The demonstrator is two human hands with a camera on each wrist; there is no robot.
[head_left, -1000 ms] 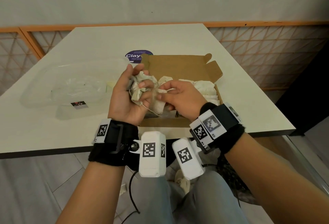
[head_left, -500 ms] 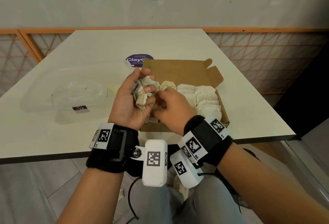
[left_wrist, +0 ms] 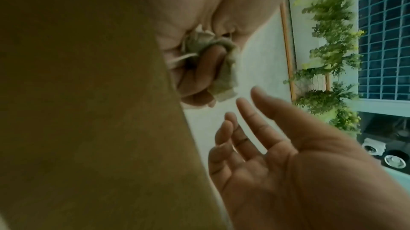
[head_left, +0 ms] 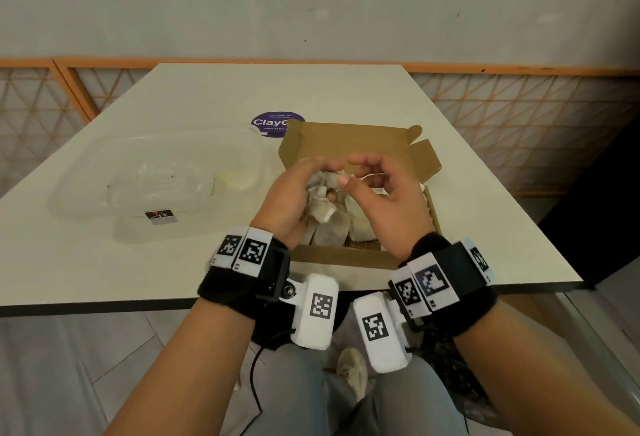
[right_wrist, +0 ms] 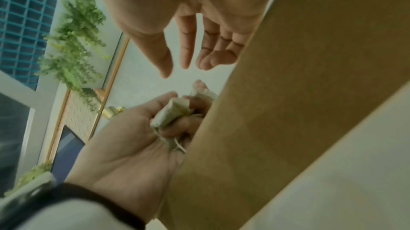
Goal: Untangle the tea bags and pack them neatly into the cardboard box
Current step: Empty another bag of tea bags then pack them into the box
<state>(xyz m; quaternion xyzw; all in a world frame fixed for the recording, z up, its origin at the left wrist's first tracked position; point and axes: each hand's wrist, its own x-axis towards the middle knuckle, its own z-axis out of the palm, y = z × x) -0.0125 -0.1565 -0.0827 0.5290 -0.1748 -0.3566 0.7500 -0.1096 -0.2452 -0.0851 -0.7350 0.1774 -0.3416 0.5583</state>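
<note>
From the head view, the left hand clutches tangled tea bags over the open cardboard box, likely for short drops. Both wrist views show the right hand spread, empty, apparently poised to tease strings.

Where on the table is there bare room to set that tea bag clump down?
Bare table lies beyond the cardboard box, also right of it, and along the near edge left of the left hand. Left-centre holds the clear plastic container. The box is crowded: both hands and the tea bag clump hover over it.
</note>
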